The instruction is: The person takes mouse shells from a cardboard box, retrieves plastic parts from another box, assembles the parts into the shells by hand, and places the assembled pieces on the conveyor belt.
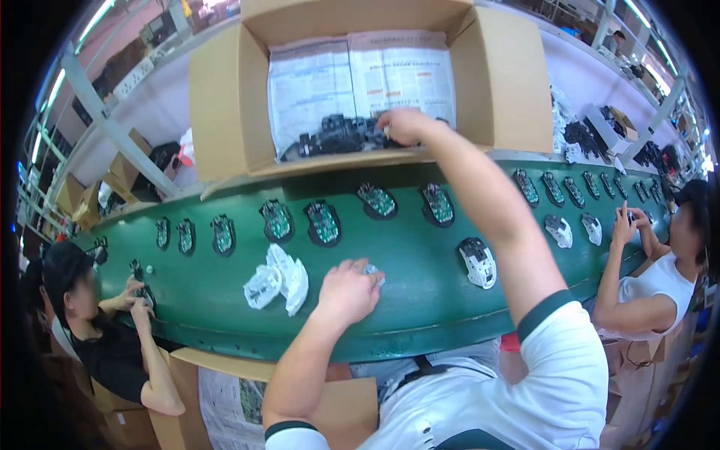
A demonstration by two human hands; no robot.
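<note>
My left hand (349,291) rests on the green work surface (405,319), fingers curled over a small pale, shiny piece (373,274) that is mostly hidden. My right hand (405,126) reaches far forward into an open cardboard box (517,82), fingertips pinched at the edge of a heap of black plastic parts (337,136); what they grip is too small to tell. Left of my left hand lie crumpled-looking white plastic pieces (279,279). Under my right forearm sits a white and black computer mouse body (478,262).
Black mouse bases with green circuit boards (323,223) line the surface from left to right. More white mouse bodies (559,231) lie to the right. Newspaper (397,71) lines the box. A person in black (105,337) works at left, another in white (652,289) at right.
</note>
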